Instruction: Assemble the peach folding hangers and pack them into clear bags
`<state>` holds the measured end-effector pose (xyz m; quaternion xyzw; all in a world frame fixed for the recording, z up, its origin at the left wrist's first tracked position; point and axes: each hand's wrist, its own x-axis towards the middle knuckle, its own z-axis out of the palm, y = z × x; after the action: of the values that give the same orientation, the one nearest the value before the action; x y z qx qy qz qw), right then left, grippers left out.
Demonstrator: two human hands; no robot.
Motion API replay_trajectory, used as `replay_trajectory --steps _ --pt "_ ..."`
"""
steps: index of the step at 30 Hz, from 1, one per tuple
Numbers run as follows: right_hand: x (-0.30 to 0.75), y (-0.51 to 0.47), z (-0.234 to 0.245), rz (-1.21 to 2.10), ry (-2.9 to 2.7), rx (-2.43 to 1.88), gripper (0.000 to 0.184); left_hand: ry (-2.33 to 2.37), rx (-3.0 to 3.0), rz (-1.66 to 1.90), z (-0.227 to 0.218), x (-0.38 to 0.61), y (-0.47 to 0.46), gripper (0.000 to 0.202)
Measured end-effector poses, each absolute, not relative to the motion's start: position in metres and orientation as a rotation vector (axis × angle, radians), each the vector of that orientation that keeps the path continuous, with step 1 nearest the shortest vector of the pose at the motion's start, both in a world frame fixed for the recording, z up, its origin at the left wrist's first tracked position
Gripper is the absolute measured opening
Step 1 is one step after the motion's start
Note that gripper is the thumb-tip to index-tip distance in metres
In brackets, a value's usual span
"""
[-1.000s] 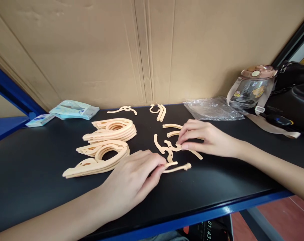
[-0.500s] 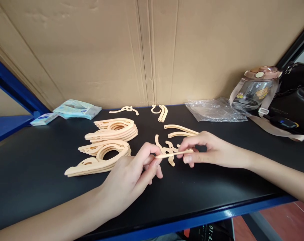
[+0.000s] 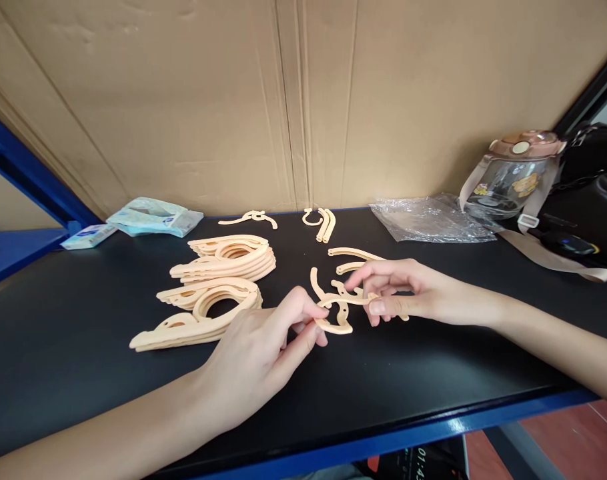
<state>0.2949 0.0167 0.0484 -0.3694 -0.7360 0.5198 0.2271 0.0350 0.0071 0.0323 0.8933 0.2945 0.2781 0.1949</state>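
My left hand (image 3: pixel 278 333) is closed, thumb and fingertips pinching the curved end of a cream plastic hanger hook (image 3: pixel 341 329). My right hand (image 3: pixel 401 290) pinches the other end of this hook between thumb and fingers. The hook is held just above the dark tabletop. Behind it lie more loose hanger hooks (image 3: pixel 316 281), partly covered by the held piece and my fingers. Two long curved hanger arms (image 3: pixel 351 252) rest beyond my right hand, which hides their right ends. A pale tip (image 3: pixel 404 317) shows below my right hand; what it belongs to is unclear.
Two stacks of folded hangers (image 3: pixel 198 327) lie left of my hands. At the back are an opened hanger (image 3: pixel 253 216), loose hanger parts (image 3: pixel 326 225), a tissue pack (image 3: pixel 156 217), a clear plastic bag (image 3: pixel 433 220) and a strapped bottle (image 3: pixel 511 183). A blue edge (image 3: pixel 433 427) borders the table.
The hanger hook has turned between my hands from edge-on to showing its curved shape. My right fingers have shifted slightly; my left hand has barely moved.
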Motion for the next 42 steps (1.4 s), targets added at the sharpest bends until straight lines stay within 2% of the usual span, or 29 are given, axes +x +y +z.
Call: replay_trajectory --steps 2,6,9,15,17,21,26,28,36,42 --pt "0.294 0.016 0.048 1.442 -2.030 -0.958 0.044 0.829 2.507 0.786 0.032 0.035 0.007 0.011" --pt "0.294 0.014 0.051 1.491 -2.088 -0.840 0.043 0.885 2.521 0.802 0.033 0.035 0.008 0.007" --pt "0.298 0.014 0.054 1.569 -2.117 -0.802 0.049 0.896 2.484 0.770 0.034 0.037 0.008 0.008" --pt "0.309 0.023 0.055 1.717 -2.171 -0.791 0.029 0.809 2.295 0.895 0.032 0.039 0.008 0.056" --pt "0.312 0.027 0.054 1.597 -2.062 -0.847 0.026 0.786 2.262 0.946 0.032 0.039 0.008 0.059" --pt "0.319 0.036 0.049 1.127 -1.914 -1.033 0.028 0.767 2.269 0.926 0.031 0.038 0.007 0.062" --pt "0.325 0.046 0.037 0.433 -2.191 -1.105 0.038 0.799 2.285 0.861 0.030 0.038 0.008 0.057" --pt "0.325 0.049 0.032 0.253 -2.289 -1.116 0.037 0.805 2.294 0.840 0.030 0.038 0.008 0.055" --pt "0.322 0.051 0.028 0.131 -2.467 -1.172 0.036 0.791 2.341 0.794 0.031 0.036 0.008 0.054" --pt "0.322 0.050 0.027 0.209 -2.442 -1.199 0.034 0.796 2.334 0.785 0.030 0.037 0.008 0.054"
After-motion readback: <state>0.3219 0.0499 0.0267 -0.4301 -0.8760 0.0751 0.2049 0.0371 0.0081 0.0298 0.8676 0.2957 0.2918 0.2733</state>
